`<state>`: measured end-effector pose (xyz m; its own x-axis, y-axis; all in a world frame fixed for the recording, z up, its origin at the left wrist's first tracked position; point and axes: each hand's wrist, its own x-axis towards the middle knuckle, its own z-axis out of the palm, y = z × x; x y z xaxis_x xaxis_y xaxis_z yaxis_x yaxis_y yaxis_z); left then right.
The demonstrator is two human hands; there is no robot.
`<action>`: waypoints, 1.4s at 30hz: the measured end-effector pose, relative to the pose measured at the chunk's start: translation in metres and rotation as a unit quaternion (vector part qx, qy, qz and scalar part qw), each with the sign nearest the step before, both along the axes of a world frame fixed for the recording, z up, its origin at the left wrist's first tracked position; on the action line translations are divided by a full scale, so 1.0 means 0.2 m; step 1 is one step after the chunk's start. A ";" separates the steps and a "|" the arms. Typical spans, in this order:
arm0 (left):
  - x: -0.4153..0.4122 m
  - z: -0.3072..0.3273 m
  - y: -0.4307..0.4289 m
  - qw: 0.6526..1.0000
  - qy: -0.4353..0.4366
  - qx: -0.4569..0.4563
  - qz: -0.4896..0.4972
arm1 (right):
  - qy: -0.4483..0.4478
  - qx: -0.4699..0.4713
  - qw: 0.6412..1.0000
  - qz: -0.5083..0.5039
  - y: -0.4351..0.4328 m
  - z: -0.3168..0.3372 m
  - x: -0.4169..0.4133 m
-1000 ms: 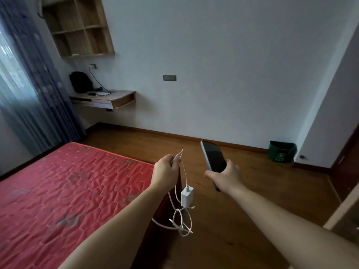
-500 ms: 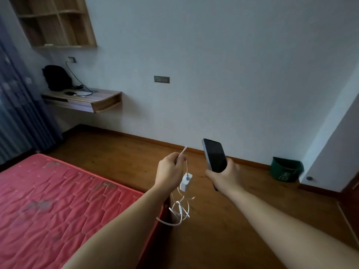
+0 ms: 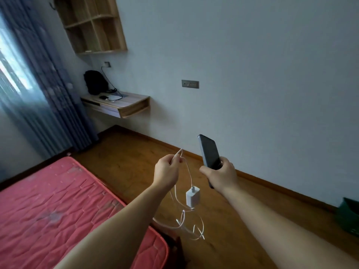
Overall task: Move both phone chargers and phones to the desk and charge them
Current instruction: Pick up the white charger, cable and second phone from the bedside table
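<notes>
My left hand [image 3: 166,171] pinches the white cable of a phone charger, and its white plug block [image 3: 192,197] dangles below with the cable tangled in loops [image 3: 186,224] underneath. My right hand [image 3: 220,175] grips a dark phone [image 3: 209,152] by its lower end, screen tilted up. Both hands are held out over the wooden floor. The wall-mounted wooden desk [image 3: 126,105] is farther off at the left, below a wall socket [image 3: 107,64] with a black cable plugged in. On the desk lie a small dark item [image 3: 103,97] and a pale flat item [image 3: 114,97].
A red mattress [image 3: 58,206] fills the lower left, its corner just under my left arm. A black backpack [image 3: 95,82] stands on the desk against the wall. Blue curtains [image 3: 38,84] hang left, a wooden shelf [image 3: 93,26] above the desk, a green bin [image 3: 349,216] at far right.
The view has swung back left and closer to the desk. The charger block has swung lower under my left hand. Both hands keep the same hold.
</notes>
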<state>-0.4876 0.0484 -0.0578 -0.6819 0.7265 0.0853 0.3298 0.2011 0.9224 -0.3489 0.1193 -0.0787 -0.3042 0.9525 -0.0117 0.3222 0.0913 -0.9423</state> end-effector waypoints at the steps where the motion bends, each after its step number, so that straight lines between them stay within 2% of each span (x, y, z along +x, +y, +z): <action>1: -0.01 0.00 0.08 1.000 0.001 -0.008 0.013 | 0.007 -0.011 1.000 0.013 0.08 0.00 -0.03; 9: -0.16 0.09 0.72 0.998 -0.005 0.006 0.059 | 0.051 -0.051 0.993 0.089 0.70 0.09 -0.19; 16: -0.50 0.03 1.24 0.996 -0.017 0.025 0.090 | 0.041 -0.089 0.989 0.112 1.21 0.04 -0.51; 25: -1.18 -0.02 1.78 0.988 -0.054 0.042 0.138 | -0.027 -0.081 0.984 0.156 1.86 0.01 -1.28; 35: -1.95 0.15 2.13 0.982 -0.031 0.051 0.181 | -0.019 -0.082 0.963 0.256 2.34 0.08 -2.15; 42: -2.60 0.10 2.44 0.962 -0.031 0.031 0.268 | -0.016 -0.120 0.931 0.344 2.74 0.01 -2.85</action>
